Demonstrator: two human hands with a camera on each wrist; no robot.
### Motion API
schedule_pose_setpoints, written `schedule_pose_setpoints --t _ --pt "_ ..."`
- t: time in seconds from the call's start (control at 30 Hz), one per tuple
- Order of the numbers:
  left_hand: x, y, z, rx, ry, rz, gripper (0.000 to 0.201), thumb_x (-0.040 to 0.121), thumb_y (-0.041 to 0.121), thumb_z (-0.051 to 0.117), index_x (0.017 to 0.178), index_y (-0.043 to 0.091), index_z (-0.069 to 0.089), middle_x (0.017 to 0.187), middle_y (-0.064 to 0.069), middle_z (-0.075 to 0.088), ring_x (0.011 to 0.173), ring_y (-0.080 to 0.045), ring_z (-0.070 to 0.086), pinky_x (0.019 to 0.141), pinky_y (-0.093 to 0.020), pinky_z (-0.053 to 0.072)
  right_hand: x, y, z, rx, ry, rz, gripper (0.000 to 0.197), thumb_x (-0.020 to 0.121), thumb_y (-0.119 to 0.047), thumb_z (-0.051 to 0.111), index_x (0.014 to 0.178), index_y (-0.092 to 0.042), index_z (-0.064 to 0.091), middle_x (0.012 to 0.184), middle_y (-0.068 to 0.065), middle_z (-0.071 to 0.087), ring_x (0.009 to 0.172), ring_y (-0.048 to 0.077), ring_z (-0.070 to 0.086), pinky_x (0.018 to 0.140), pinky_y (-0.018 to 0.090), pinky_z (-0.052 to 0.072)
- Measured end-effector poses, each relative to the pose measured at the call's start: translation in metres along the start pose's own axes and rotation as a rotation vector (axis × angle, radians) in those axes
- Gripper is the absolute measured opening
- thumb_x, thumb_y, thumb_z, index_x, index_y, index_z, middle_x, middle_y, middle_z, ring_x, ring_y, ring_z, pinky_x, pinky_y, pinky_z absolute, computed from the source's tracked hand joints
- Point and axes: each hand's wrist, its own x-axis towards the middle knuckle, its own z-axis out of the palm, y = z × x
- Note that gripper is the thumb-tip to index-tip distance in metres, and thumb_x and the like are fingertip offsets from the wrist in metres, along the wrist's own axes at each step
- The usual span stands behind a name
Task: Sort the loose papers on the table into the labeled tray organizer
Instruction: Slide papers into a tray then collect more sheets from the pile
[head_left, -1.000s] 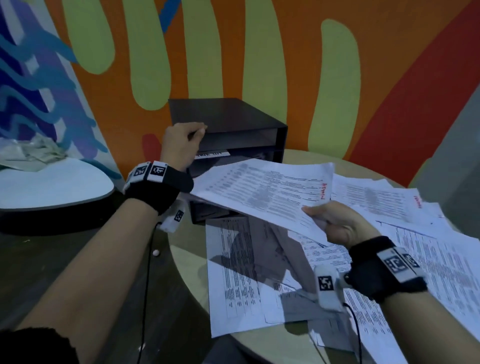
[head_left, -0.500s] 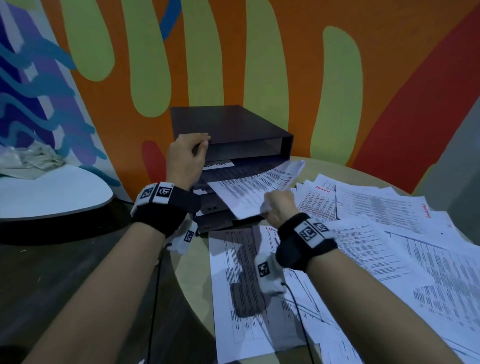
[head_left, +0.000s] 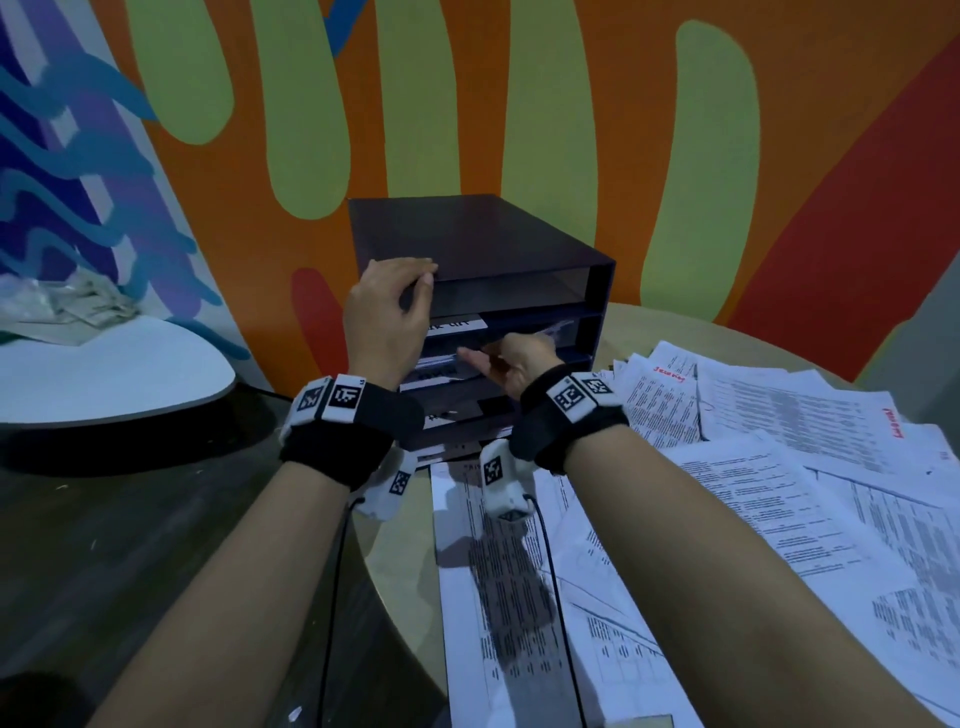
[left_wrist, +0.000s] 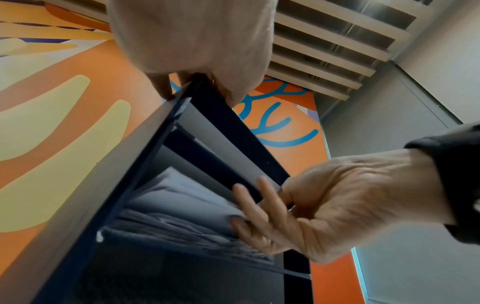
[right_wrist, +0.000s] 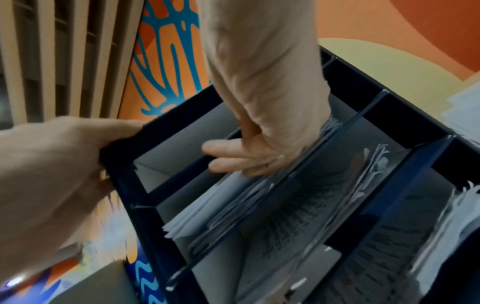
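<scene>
We grip the dark blue tiered tray organizer with our left hand to steady it while our right hand's straight fingers push white printed sheets into its second tier.

Dim, bluish indoor light with noisy dark corners. The arms cast soft shadows on the papers. Wide-angle bending warps the edges; the right wrist view is smeared by motion blur.

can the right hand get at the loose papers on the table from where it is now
Probably yes. The right hand is at the tray organizer slot, fingers straight; the loose papers lie uncovered just beside its wrist, nothing between.
</scene>
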Motion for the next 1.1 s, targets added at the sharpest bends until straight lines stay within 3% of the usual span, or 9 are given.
schedule_pose_setpoints --t 0.17,0.27,0.37,0.47,0.6,0.73,0.93,1.0,1.1 --pt "-0.001 -0.002 0.0 0.006 0.014 0.017 0.022 0.094 0.02 0.055 0.1 0.013 0.074 0.105 0.002 0.072 0.103 -0.009 0.061 0.098 -0.05 0.046 0.016 0.01 0.005 -0.27 0.04 0.014 0.044 0.073 -0.013 0.083 0.099 0.009 0.056 0.107 0.014 0.069 0.102 0.023 0.066 0.089 0.03 0.054" --pt "0.0 0.0 0.0 0.012 0.016 0.02 0.022 0.094 0.021 0.054 0.1 0.013 0.074 0.105 0.002 0.072 0.102 -0.008 0.06 0.098 -0.049 0.046 0.018 0.01 0.002 -0.29 0.062 -0.045 0.036 0.072 -0.003 0.082 0.094 0.009 0.056 0.094 0.023 0.069 0.082 0.033 0.07 0.066 0.04 0.061" --pt "0.0 0.004 0.001 0.022 0.026 0.02 0.022 0.093 0.019 0.055 0.101 0.01 0.074 0.105 0.0 0.072 0.104 -0.011 0.061 0.098 -0.039 0.047 0.0 0.012 -0.012 -0.295 0.019 -0.106 0.017 0.085 -0.001 0.07 0.093 0.011 0.06 0.067 0.024 0.063 0.043 0.026 0.063 0.035 0.026 0.048" --pt "-0.001 0.01 0.004 0.046 0.045 -0.003 0.023 0.093 0.017 0.054 0.101 0.009 0.074 0.105 -0.003 0.072 0.107 -0.018 0.061 0.095 -0.022 0.042 -0.016 0.021 -0.041 -0.39 0.0 -0.17 0.016 0.087 -0.006 0.069 0.084 0.003 0.057 0.059 0.021 0.059 0.035 0.023 0.057 0.038 0.025 0.047" --pt "-0.005 0.022 0.011 0.131 0.044 -0.031 0.022 0.091 0.014 0.055 0.104 0.01 0.072 0.11 -0.005 0.07 0.118 -0.026 0.054 0.118 -0.039 0.012 -0.039 0.025 -0.114 -0.603 -0.046 -0.248 0.013 0.09 -0.009 0.065 0.081 -0.001 0.059 0.068 0.018 0.062 0.05 0.027 0.061 0.045 0.03 0.051" --pt "-0.026 0.049 0.032 0.128 0.055 0.09 0.021 0.09 0.013 0.055 0.106 0.012 0.069 0.114 -0.003 0.065 0.128 -0.026 0.043 0.119 -0.031 -0.003 -0.059 0.013 -0.202 -0.669 0.106 -0.248 0.008 0.089 -0.007 0.065 0.085 0.0 0.062 0.075 0.017 0.061 0.062 0.026 0.058 0.053 0.031 0.047" --pt "-0.056 0.089 0.105 -0.056 -0.377 0.0 0.023 0.09 0.013 0.059 0.111 0.011 0.066 0.112 -0.008 0.062 0.116 -0.028 0.049 0.109 -0.047 0.034 -0.078 -0.002 -0.338 -0.839 0.602 -0.189 0.019 0.076 -0.001 0.073 0.07 0.002 0.055 0.063 0.024 0.039 0.064 0.022 0.045 0.058 0.027 0.034" --pt "-0.067 0.099 0.129 -0.056 -0.586 -0.104 0.03 0.091 0.012 0.06 0.12 0.007 0.063 0.122 -0.011 0.061 0.12 -0.029 0.05 0.101 -0.037 0.04 -0.076 0.003 -0.374 -0.814 0.655 -0.066 0.034 0.073 -0.005 0.077 0.102 0.002 0.06 0.077 0.018 0.053 0.074 0.03 0.06 0.068 0.038 0.052" --pt "-0.092 0.105 0.161 -0.059 -0.871 -0.237 0.044 0.09 0.016 0.066 0.131 0.003 0.054 0.131 -0.011 0.056 0.123 -0.027 0.051 0.098 -0.032 0.041 -0.086 0.007 -0.396 -0.797 0.641 0.025 0.083 0.078 -0.007 0.078 0.142 0.008 0.027 0.091 0.016 0.061 0.089 0.033 0.063 0.076 0.04 0.052"
